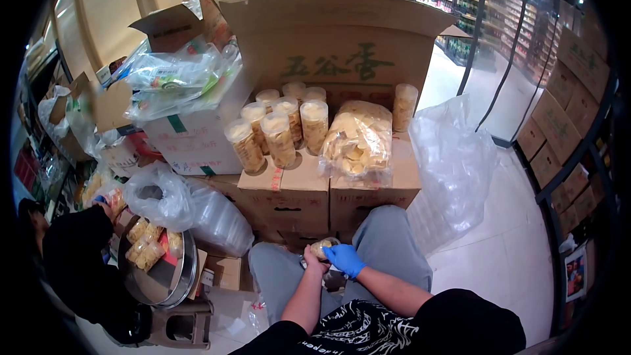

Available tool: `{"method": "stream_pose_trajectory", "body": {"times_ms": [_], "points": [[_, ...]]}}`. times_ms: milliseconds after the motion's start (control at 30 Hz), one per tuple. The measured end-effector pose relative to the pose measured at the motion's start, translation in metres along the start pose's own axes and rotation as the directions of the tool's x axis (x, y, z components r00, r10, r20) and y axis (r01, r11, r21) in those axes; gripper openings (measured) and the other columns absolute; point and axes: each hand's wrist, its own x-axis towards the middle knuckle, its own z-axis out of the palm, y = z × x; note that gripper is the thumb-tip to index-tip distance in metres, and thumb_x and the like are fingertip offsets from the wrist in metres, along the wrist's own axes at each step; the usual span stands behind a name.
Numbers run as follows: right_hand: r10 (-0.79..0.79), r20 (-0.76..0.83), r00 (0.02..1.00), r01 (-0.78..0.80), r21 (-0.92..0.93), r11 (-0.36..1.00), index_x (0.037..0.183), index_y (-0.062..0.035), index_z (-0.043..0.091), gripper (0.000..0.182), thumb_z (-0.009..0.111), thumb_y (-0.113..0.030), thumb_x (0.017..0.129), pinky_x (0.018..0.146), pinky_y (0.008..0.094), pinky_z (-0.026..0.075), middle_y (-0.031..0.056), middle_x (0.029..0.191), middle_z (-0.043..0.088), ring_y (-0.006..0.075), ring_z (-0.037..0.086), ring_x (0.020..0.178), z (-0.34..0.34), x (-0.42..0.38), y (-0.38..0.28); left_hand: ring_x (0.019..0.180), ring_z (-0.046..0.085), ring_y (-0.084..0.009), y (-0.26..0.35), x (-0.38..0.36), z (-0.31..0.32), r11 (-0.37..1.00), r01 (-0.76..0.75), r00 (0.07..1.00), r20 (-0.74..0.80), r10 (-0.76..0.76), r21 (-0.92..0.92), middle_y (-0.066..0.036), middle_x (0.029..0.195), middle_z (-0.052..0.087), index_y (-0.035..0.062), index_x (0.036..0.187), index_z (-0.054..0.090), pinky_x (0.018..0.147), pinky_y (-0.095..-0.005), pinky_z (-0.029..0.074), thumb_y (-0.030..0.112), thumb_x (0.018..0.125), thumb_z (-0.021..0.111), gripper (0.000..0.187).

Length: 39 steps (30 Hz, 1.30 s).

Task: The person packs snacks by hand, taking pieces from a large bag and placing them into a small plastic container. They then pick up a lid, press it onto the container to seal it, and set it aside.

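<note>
Between my knees, a small clear plastic jar (321, 248) with pale yellow crisps inside lies tilted in my hands. My bare left hand (314, 260) is closed around its lower side. My right hand (346, 260), in a blue glove, has its fingers closed at the jar's right end; whether they also pinch a crisp is too small to make out. In front of me, several filled clear jars (279, 138) stand upright on cardboard boxes (289, 187). Beside them sits a large clear bag of round yellow crisps (358, 138), with one more filled jar (404, 106) to its right.
At left, a person in a black sleeve (75, 250) works by a round metal tray (181, 286) holding filled jars, set on a stool (181, 325). Plastic bags of empty jars (453, 164) (220, 217) flank the boxes. Stacked cartons (559, 118) line the right.
</note>
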Motion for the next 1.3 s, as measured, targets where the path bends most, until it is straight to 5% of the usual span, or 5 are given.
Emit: {"method": "stream_pose_trajectory", "body": {"times_ms": [233,400,967,1167,1300], "points": [[0.126,-0.125,0.984,-0.034,0.565,0.825,0.083,0.0026,0.064,0.033,0.054,-0.029,0.085,0.065,0.0324,0.049,0.0124,0.079,0.066,0.0210,0.062,0.069,-0.034,0.004,-0.016,0.095,0.056,-0.0276,0.003,0.014,-0.007,0.988,-0.105,0.994,-0.029,0.103,-0.116,-0.007,0.108,0.057,0.0158,0.115,0.052,0.068,-0.0426,0.049,0.058,0.083,0.032,0.056],[-0.085,0.188,0.978,-0.205,0.934,-0.294,0.107,-0.0056,0.055,0.032,0.053,-0.028,0.084,0.064,0.0259,0.043,0.0055,0.096,0.061,0.0180,0.056,0.081,-0.096,0.037,0.010,0.093,0.056,-0.0293,0.018,0.019,-0.009,0.934,-0.046,0.991,-0.130,0.000,-0.354,-0.009,0.108,0.056,0.0157,0.114,0.050,0.069,-0.0445,0.047,0.058,0.078,0.040,0.056],[0.059,-0.230,0.971,0.158,0.811,0.563,0.093,0.0000,0.063,0.021,0.052,-0.017,0.088,0.067,0.0240,0.046,0.0060,0.081,0.064,0.0102,0.058,0.070,-0.172,0.041,-0.054,0.091,0.053,-0.0232,0.027,-0.029,0.007,0.991,-0.040,0.995,-0.095,0.028,-0.129,-0.005,0.111,0.054,0.0182,0.115,0.052,0.064,-0.0341,0.045,0.062,0.078,0.039,0.059],[-0.397,-0.642,0.656,0.291,-0.270,0.918,0.095,-0.0015,0.061,0.018,0.055,-0.009,0.080,0.074,0.0334,0.046,0.0149,0.087,0.061,0.0265,0.059,0.083,-0.220,0.076,-0.071,0.090,0.056,-0.0227,0.019,-0.014,0.009,0.992,-0.028,0.999,-0.027,0.025,-0.126,-0.005,0.108,0.056,0.0175,0.112,0.052,0.067,-0.0355,0.046,0.059,0.079,0.039,0.054],[-0.346,-0.379,0.858,0.104,-0.531,0.841,0.098,0.0015,0.056,0.027,0.052,-0.003,0.072,0.084,0.0362,0.043,0.0196,0.104,0.055,0.0317,0.052,0.098,-0.226,0.098,-0.075,0.095,0.056,-0.0236,0.014,-0.015,0.017,0.997,-0.040,0.997,-0.070,0.036,-0.071,-0.005,0.109,0.056,0.0169,0.112,0.052,0.070,-0.0373,0.047,0.056,0.080,0.039,0.053]]}}
